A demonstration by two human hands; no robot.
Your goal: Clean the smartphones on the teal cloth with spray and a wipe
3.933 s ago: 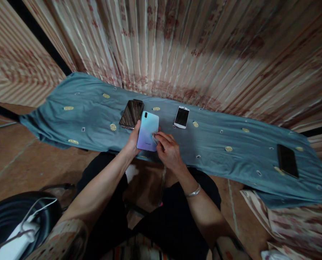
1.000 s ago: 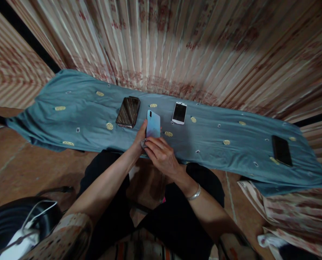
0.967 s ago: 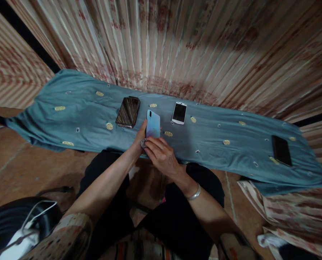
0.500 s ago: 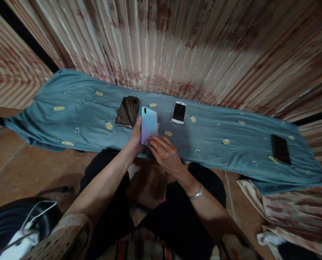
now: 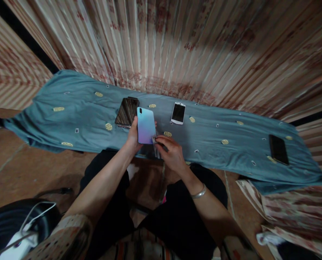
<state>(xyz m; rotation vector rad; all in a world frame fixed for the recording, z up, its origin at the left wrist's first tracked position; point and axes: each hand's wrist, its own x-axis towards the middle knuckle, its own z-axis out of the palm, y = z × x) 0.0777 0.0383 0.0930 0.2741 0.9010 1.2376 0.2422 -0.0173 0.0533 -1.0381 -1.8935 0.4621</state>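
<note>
A smartphone (image 5: 146,124) with a shiny blue-to-purple back and a dark camera block at its top left corner is held over the cloth, back side up. My left hand (image 5: 134,135) is closed round its left edge, and fingertips show past its right edge. Beside the phone's lower right corner, my right hand (image 5: 171,151) is in a pinch on a thin, partly see-through piece (image 5: 157,151) whose kind I cannot make out. Just behind my left hand lie dark phones (image 5: 127,112), one stacked on another.
A white phone (image 5: 178,113) lies screen up past my hands, and a black phone (image 5: 279,149) is at the far right. Blue-green cloth (image 5: 209,141) covers the narrow table. A pleated curtain (image 5: 161,54) hangs behind it. A white power strip (image 5: 20,245) is at lower left.
My right hand has slid from the phone's lower back to its right edge, with the thin piece now showing below the fingers. The phone has shifted slightly left in my left hand.
</note>
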